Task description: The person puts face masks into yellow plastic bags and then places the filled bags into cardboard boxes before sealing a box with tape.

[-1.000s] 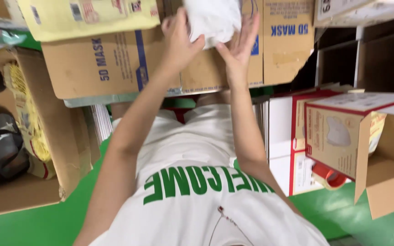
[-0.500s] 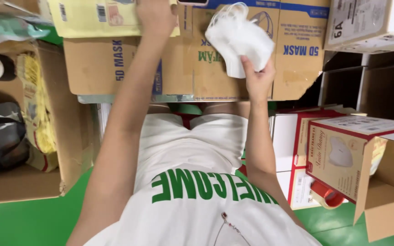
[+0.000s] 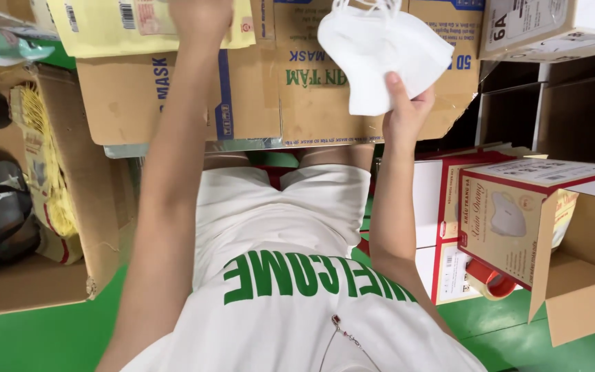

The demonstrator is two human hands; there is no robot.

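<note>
A small stack of white folded face masks (image 3: pixel 380 55), ear loops poking out at the top, is held up in front of a large cardboard box (image 3: pixel 256 96). A yellow packet (image 3: pixel 105 27) lies on that box at the upper left, and red-and-cream mask cartons (image 3: pixel 497 227) stand to the right. The right hand (image 3: pixel 404 114) is raised, thumb and fingers pinched on the stack's lower edge. The left hand (image 3: pixel 201 17) reaches up to the yellow packet; it is cut off by the frame edge, so its grip cannot be judged.
</note>
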